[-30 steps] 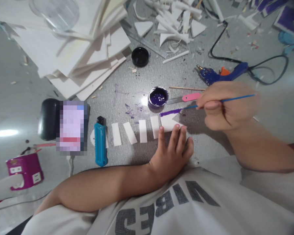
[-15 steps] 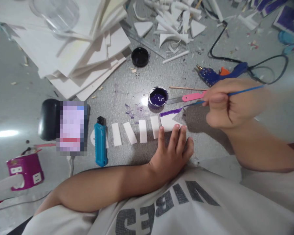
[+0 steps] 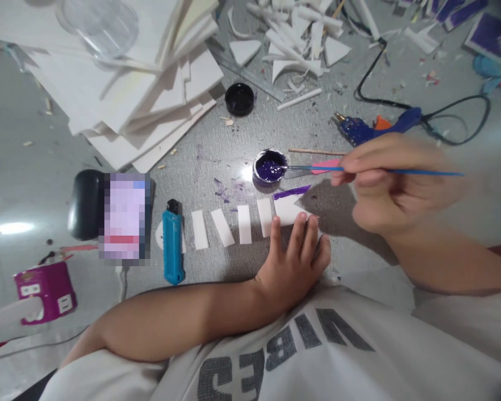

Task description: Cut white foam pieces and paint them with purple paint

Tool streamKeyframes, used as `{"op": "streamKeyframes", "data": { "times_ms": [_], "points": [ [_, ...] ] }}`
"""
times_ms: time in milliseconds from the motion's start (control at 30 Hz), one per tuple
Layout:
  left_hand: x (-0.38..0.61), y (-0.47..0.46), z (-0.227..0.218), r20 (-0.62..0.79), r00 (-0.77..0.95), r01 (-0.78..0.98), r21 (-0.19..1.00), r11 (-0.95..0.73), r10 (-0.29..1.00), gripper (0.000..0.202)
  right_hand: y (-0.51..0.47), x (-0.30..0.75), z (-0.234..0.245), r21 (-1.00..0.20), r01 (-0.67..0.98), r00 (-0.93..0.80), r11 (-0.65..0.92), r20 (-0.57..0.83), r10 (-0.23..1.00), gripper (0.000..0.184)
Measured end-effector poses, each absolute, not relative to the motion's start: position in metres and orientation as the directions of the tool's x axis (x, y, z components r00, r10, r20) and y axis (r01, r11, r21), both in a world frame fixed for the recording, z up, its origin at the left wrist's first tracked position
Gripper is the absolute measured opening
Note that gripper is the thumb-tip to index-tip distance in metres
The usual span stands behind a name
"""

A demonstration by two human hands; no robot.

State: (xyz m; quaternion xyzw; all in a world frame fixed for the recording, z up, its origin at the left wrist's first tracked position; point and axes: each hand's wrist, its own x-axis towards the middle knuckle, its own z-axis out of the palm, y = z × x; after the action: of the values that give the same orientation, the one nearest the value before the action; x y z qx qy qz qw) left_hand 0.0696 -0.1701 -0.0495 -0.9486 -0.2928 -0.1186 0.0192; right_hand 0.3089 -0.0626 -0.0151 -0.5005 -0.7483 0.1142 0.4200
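My right hand point(image 3: 384, 184) pinches a thin blue paintbrush point(image 3: 417, 171) whose tip rests in a small pot of purple paint point(image 3: 269, 166). My left hand point(image 3: 294, 259) lies flat, fingers apart, with its fingertips pressing the near edge of a white foam piece point(image 3: 290, 209) that has a purple stripe along its far edge. To the left of that piece lies a row of several white foam strips point(image 3: 223, 227), unpainted.
A blue lighter point(image 3: 173, 242), a phone point(image 3: 125, 220) on a black case and a magenta power adapter point(image 3: 45, 289) lie at left. A stack of white foam boards point(image 3: 142, 83), the black pot lid point(image 3: 239, 98), a blue glue gun point(image 3: 376, 127) with cord and foam scraps point(image 3: 300, 39) sit behind.
My right hand has lifted the brush off the foam piece's purple edge and swung its tip left into the paint pot. My left hand has stayed put.
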Motion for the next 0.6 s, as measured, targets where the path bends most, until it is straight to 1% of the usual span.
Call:
{"op": "streamKeyframes", "data": {
  "times_ms": [67,133,267,367,433,500,567,600],
  "points": [
    [0.070,-0.171,-0.051,0.218,0.803,0.559,0.048,-0.828,0.554,0.047,-0.061,0.301,-0.010,-0.594,0.644,-0.166,0.482,0.507,0.846,0.039],
    [0.070,-0.171,-0.051,0.218,0.803,0.558,0.050,-0.828,0.555,0.046,-0.060,0.294,-0.005,-0.579,0.610,-0.220,0.541,0.532,0.818,0.031],
    [0.071,-0.170,-0.050,0.255,0.792,0.567,0.026,-0.823,0.554,0.042,-0.060,0.291,0.001,-0.545,0.542,-0.295,0.640,0.589,0.752,0.034],
    [0.070,-0.170,-0.049,0.260,0.792,0.569,0.016,-0.822,0.553,0.040,-0.060,0.292,0.002,-0.563,0.525,-0.329,0.638,0.557,0.763,0.030],
    [0.070,-0.170,-0.050,0.246,0.795,0.567,0.022,-0.823,0.554,0.043,-0.059,0.291,0.000,-0.596,0.505,-0.295,0.624,0.560,0.774,0.029],
    [0.070,-0.171,-0.051,0.233,0.799,0.564,0.031,-0.825,0.555,0.045,-0.057,0.289,-0.003,-0.620,0.469,-0.196,0.629,0.622,0.758,0.030],
    [0.070,-0.172,-0.052,0.230,0.799,0.565,0.032,-0.825,0.556,0.046,-0.056,0.287,-0.009,-0.615,0.437,-0.093,0.656,0.695,0.713,0.028],
    [0.070,-0.172,-0.052,0.231,0.799,0.565,0.030,-0.825,0.556,0.046,-0.055,0.288,-0.011,-0.618,0.435,-0.065,0.655,0.704,0.707,0.030]
  ]
}}
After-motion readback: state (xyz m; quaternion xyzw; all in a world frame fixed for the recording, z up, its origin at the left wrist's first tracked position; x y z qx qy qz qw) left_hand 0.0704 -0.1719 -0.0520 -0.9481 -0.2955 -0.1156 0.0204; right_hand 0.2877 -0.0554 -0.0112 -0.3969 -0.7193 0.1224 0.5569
